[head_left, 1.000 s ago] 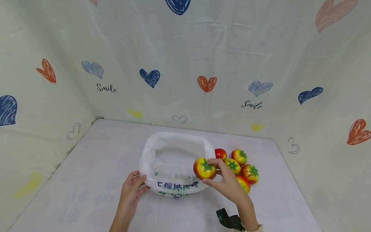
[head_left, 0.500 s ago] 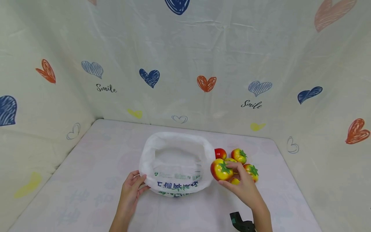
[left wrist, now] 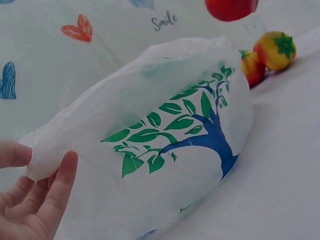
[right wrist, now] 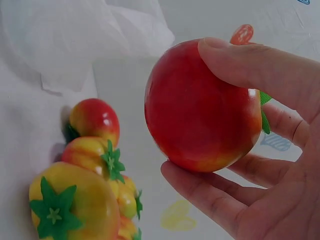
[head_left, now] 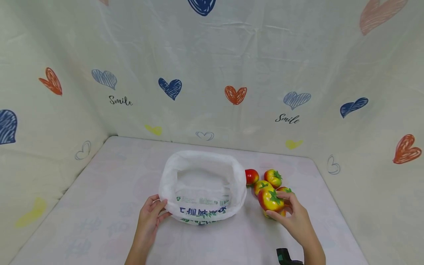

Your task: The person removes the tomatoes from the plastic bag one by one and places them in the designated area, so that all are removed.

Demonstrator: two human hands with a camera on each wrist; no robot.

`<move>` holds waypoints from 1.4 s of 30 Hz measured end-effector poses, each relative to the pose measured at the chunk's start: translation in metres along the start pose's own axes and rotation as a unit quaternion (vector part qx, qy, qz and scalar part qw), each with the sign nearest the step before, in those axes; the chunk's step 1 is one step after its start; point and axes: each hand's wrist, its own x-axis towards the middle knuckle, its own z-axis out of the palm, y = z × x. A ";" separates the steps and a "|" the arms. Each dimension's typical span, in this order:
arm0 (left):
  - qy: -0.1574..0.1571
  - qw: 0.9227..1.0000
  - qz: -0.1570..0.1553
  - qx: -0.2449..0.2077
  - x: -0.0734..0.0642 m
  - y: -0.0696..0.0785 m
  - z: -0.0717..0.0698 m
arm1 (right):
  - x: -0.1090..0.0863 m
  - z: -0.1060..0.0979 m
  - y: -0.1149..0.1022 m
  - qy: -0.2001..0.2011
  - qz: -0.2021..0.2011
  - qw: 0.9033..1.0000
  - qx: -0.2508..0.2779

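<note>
A white plastic bag stands on the table with its rolled mouth spread wide. My left hand pinches its near left rim between thumb and fingers. The left wrist view shows the bag's side, printed with a blue and green tree. My right hand grips a glossy red and yellow tomato with a green leafy top, to the right of the bag. In the right wrist view, thumb and fingers wrap this tomato, its red underside facing the camera.
Several similar tomatoes sit grouped right of the bag, partly behind the held one. A red tomato lies beside the bag's right wall. A black strap piece shows by the right wrist. A heart-printed cloth rises behind the table.
My right hand has carried the tomato rightward, from over the bag's right rim to in front of the grouped tomatoes. My left hand and the bag have stayed put.
</note>
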 end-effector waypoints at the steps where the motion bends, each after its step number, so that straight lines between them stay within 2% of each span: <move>1: 0.002 1.000 -0.005 0.000 0.002 -0.003 -0.001 | -0.001 -0.001 0.003 0.006 -0.004 1.000 -0.002; 3: 0.007 1.000 -0.013 0.003 0.005 -0.005 -0.002 | -0.002 -0.003 0.007 0.010 0.001 1.000 -0.010; 4: 0.011 1.000 -0.023 0.008 0.002 0.000 0.001 | -0.003 -0.003 0.010 0.013 0.005 1.000 -0.013; 8: 0.022 0.999 -0.039 0.006 0.006 -0.004 0.000 | -0.005 -0.007 0.019 0.015 0.028 0.999 -0.022; 10: 0.025 0.999 -0.037 0.004 0.007 -0.005 0.000 | -0.006 -0.009 0.023 0.015 0.037 0.999 -0.023; 11: 0.026 0.999 -0.033 0.000 0.011 -0.012 -0.003 | -0.006 -0.010 0.025 0.014 0.042 0.999 -0.022; 19: -0.002 1.000 0.000 -0.007 -0.003 0.005 0.001 | -0.009 -0.014 0.043 0.015 0.082 0.996 -0.025; 21: -0.001 1.000 0.002 -0.007 -0.009 0.013 0.005 | -0.008 -0.013 0.057 0.026 0.083 0.996 -0.032; 24: -0.004 1.000 0.006 -0.003 -0.014 0.020 0.008 | -0.005 -0.009 0.091 0.047 0.072 0.995 -0.051; 28: 0.000 1.000 -0.003 0.003 -0.007 0.011 0.004 | 0.000 -0.003 0.143 0.066 0.068 0.993 -0.075; 32: -0.008 1.000 0.010 -0.010 -0.003 0.003 0.000 | 0.002 0.000 0.172 0.060 0.101 0.990 -0.072; 35: -0.009 1.000 0.010 -0.006 -0.007 0.010 0.003 | 0.000 -0.002 0.166 0.056 0.118 0.989 -0.072; 36: -0.003 1.000 0.002 -0.001 -0.009 0.015 0.006 | -0.002 -0.003 0.160 0.059 0.120 0.988 -0.079; 39: 0.009 1.000 -0.023 0.014 -0.018 0.031 0.014 | -0.007 -0.010 0.134 0.037 0.141 0.988 -0.056; 42: 0.015 0.999 -0.037 0.016 -0.022 0.040 0.018 | -0.012 -0.015 0.112 0.022 0.169 0.985 -0.038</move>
